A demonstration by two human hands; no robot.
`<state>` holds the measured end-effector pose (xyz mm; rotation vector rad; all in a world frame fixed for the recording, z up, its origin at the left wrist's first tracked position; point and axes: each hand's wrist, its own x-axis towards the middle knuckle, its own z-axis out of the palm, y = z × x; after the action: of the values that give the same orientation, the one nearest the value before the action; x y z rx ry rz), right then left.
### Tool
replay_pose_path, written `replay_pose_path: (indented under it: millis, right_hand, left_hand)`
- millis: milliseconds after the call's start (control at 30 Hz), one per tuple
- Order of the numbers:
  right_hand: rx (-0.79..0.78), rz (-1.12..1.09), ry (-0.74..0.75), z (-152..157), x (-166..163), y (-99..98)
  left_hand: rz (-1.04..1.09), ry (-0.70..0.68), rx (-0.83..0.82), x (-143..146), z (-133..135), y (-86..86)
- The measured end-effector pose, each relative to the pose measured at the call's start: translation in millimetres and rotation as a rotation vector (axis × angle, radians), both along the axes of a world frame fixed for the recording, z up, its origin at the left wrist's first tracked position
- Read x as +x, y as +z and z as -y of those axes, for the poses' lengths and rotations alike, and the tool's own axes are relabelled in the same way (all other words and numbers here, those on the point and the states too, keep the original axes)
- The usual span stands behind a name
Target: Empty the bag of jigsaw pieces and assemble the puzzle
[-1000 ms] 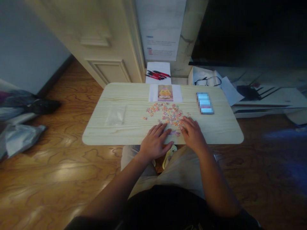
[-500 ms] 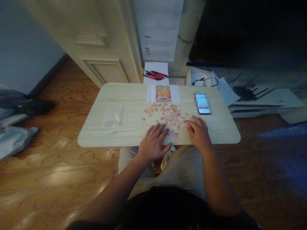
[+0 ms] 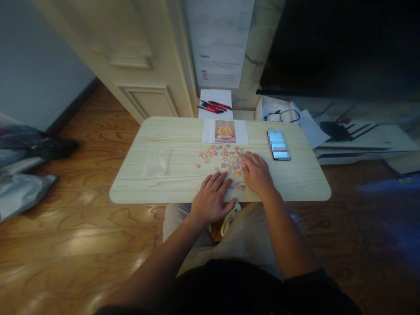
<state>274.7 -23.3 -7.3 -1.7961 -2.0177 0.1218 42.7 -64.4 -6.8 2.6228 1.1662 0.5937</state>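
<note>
Small pink, orange and yellow jigsaw puzzle pieces (image 3: 232, 161) lie loose in a pile at the middle of the table. Over the right side of the pile is my right hand (image 3: 257, 173), its fingers bent and bunched at the pieces; whatever the fingertips grip is hidden. My left hand (image 3: 210, 197) rests flat at the near table edge, fingers spread, fingertips just below the pile. A few purple pieces (image 3: 238, 187) lie between my hands. Behind the pile, a white sheet (image 3: 242, 131) bears a printed picture of a yellow figure (image 3: 225, 131).
A clear plastic bag (image 3: 157, 162) lies on the left of the pale wooden table (image 3: 131, 183). To the right is a phone (image 3: 278, 145) with a lit screen. Red and black pens (image 3: 215, 106) rest on paper beyond the far edge, beside a box with a cable (image 3: 282, 114).
My right hand has moved left and slightly away from me, from the pile's right edge onto the pieces there. My left hand stays in place. The view has shifted slightly.
</note>
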Motion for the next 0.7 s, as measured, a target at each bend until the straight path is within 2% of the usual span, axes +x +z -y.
replay_pose_path:
  millis: [300, 533, 700]
  right_hand:
    - [-0.101, 0.060, 0.064, -3, 6, -2.8]
    - [-0.119, 0.060, 0.119, -8, 2, -2.9]
    - [-0.110, 0.079, 0.149, -7, 0, 1.0]
  left_hand:
    - [0.024, 0.005, -0.021, -1, -1, 0.3]
    - [0.046, 0.008, -0.034, -2, -1, 0.5]
    - [0.081, 0.086, -0.032, -3, -21, 1.3]
